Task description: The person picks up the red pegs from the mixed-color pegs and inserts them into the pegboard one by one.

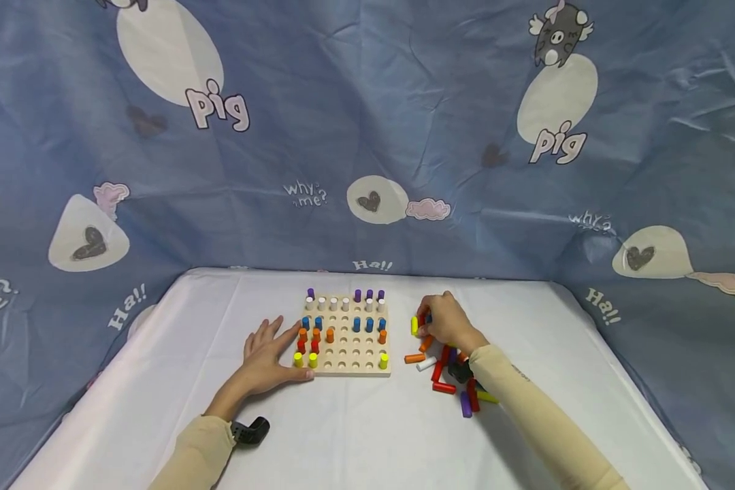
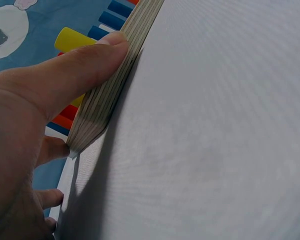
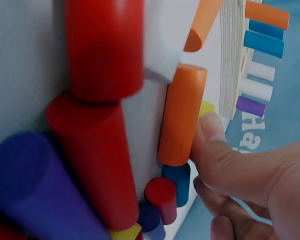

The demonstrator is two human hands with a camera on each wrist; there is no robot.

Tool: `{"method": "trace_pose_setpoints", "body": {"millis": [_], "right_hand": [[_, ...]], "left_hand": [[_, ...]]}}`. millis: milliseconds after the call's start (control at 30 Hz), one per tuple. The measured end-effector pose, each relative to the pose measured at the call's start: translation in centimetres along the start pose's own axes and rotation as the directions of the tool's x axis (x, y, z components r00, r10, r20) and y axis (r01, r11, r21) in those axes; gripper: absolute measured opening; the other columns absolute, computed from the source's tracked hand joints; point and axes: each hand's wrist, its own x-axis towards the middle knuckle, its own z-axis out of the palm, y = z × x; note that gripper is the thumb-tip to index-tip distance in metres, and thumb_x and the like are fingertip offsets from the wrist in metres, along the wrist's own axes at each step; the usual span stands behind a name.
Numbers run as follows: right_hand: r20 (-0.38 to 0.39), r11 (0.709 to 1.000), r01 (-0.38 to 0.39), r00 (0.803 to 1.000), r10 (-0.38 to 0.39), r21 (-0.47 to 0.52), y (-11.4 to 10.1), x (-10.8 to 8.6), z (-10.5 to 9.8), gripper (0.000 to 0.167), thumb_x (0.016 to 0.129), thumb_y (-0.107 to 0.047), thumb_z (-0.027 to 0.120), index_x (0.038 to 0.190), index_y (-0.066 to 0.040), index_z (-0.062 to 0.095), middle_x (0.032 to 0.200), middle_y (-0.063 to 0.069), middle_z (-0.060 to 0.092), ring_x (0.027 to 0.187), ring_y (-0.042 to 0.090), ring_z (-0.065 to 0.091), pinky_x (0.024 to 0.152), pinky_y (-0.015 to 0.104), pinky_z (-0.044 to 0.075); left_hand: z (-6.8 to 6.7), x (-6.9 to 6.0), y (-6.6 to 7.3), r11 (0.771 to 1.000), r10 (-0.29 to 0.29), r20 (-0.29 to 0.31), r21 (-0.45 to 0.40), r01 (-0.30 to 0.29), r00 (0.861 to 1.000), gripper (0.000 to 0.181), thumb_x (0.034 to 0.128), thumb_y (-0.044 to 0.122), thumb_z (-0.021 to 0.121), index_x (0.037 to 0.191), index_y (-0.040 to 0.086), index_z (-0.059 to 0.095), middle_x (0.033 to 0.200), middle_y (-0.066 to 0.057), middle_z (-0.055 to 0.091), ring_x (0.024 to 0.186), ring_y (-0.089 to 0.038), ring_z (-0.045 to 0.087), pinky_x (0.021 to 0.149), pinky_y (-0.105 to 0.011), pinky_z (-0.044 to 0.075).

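Note:
A wooden pegboard (image 1: pixel 350 368) carries upright pegs in purple, white, blue, orange, red and yellow, with bare holes in its middle. My left hand (image 1: pixel 271 358) is spread at its near left corner. In the left wrist view the thumb (image 2: pixel 97 56) presses the board's front edge, and another finger touches the side. My right hand (image 1: pixel 446 318) reaches down at the far end of a loose pile of pegs. Thumb and fingers stand apart there, close to a yellow peg (image 1: pixel 414 325) and an orange peg (image 3: pixel 182 115). Part of the yellow peg is hidden in the right wrist view.
Loose pegs lie right of the board, among them a white peg (image 1: pixel 426 363), a red peg (image 1: pixel 444 388) and a purple peg (image 1: pixel 465 404). The right forearm covers part of the pile. A blue printed cloth (image 1: pixel 367 150) hangs behind the white table (image 1: pixel 343 435).

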Motion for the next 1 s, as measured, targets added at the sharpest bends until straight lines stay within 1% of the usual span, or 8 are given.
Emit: {"method": "trace_pose_setpoints", "body": {"millis": [133,300,467,600,733,833,867,1000], "right_hand": [[-0.064,1.0,-0.005,0.998,0.004,-0.003,-0.3,-0.1,-0.1,0.029,0.071,-0.015,0.1,0.086,-0.012,0.076,0.08,0.0,0.072,0.082,0.022,0.052,0.076,0.037,0.047],[-0.122,0.999,0.044,0.991,-0.047,-0.026,-0.6,-0.3,-0.3,0.018,0.079,-0.006,0.093,0.08,-0.013,0.076,0.076,-0.001,0.074,0.078,0.021,0.052,0.073,0.037,0.048],[-0.193,0.998,0.03,0.98,-0.039,-0.047,-1.0,-0.4,-0.4,0.011,0.084,-0.004,0.088,0.083,-0.011,0.079,0.079,0.003,0.077,0.076,0.023,0.052,0.072,0.038,0.048],[-0.263,0.999,0.026,0.964,-0.037,-0.046,-1.5,-0.4,-0.4,0.005,0.088,-0.004,0.084,0.088,-0.009,0.083,0.083,0.005,0.08,0.074,0.024,0.051,0.071,0.038,0.045],[-0.355,0.997,0.057,0.932,-0.071,-0.05,-2.3,-0.3,-0.6,0.004,0.089,-0.006,0.084,0.086,-0.007,0.083,0.08,0.006,0.08,0.075,0.029,0.055,0.075,0.042,0.045],[-0.397,0.996,0.083,0.913,-0.09,-0.035,-3.1,-0.1,-0.7,0.008,0.089,-0.01,0.086,0.084,-0.006,0.081,0.077,0.007,0.078,0.078,0.031,0.057,0.079,0.044,0.043],[-0.403,0.996,0.089,0.911,-0.093,-0.028,-3.5,-0.1,-0.7,0.01,0.089,-0.012,0.086,0.085,-0.006,0.081,0.077,0.006,0.078,0.079,0.031,0.057,0.08,0.043,0.043],[-0.396,0.993,0.117,0.912,-0.104,0.008,-4.7,0.0,-0.6,0.013,0.09,-0.017,0.085,0.087,-0.006,0.08,0.076,0.005,0.077,0.079,0.027,0.054,0.079,0.04,0.039]], "left_hand": [[-0.1,0.1,0.0,1.0,0.01,-0.003,-0.003,-0.01,1.0,0.116,0.0735,0.057,0.091,0.166,0.013,0.037,0.174,-0.028,0.011,0.16,-0.055,-0.004,0.122,-0.073,-0.008],[-0.1,0.1,-0.2,1.0,0.01,-0.01,0.008,-0.01,1.0,0.116,0.0734,0.057,0.092,0.166,0.013,0.037,0.174,-0.028,0.012,0.16,-0.055,-0.004,0.122,-0.073,-0.007],[0.0,0.1,-0.3,1.0,0.013,-0.011,0.009,-0.012,1.0,0.116,0.0733,0.056,0.092,0.166,0.013,0.037,0.174,-0.028,0.012,0.16,-0.055,-0.004,0.122,-0.073,-0.007],[0.1,0.1,-0.3,1.0,0.017,-0.011,0.01,-0.017,1.0,0.116,0.0731,0.056,0.092,0.166,0.013,0.037,0.174,-0.029,0.012,0.159,-0.056,-0.003,0.122,-0.074,-0.007],[0.0,0.2,-0.3,1.0,0.028,-0.014,0.01,-0.028,1.0,0.116,0.0727,0.056,0.092,0.165,0.012,0.038,0.174,-0.029,0.012,0.159,-0.056,-0.003,0.122,-0.074,-0.006],[0.0,0.2,-0.3,1.0,0.029,-0.016,0.009,-0.029,0.999,0.116,0.0724,0.056,0.092,0.165,0.012,0.038,0.174,-0.029,0.012,0.159,-0.056,-0.003,0.122,-0.073,-0.007],[0.0,0.2,-0.3,1.0,0.027,-0.016,0.009,-0.027,0.999,0.116,0.0725,0.056,0.092,0.165,0.012,0.038,0.174,-0.029,0.012,0.159,-0.056,-0.003,0.122,-0.073,-0.007],[0.0,0.1,-0.3,1.0,0.013,-0.01,0.013,-0.013,1.0,0.116,0.0732,0.056,0.092,0.166,0.013,0.037,0.174,-0.028,0.011,0.16,-0.055,-0.003,0.123,-0.072,-0.007]]}}
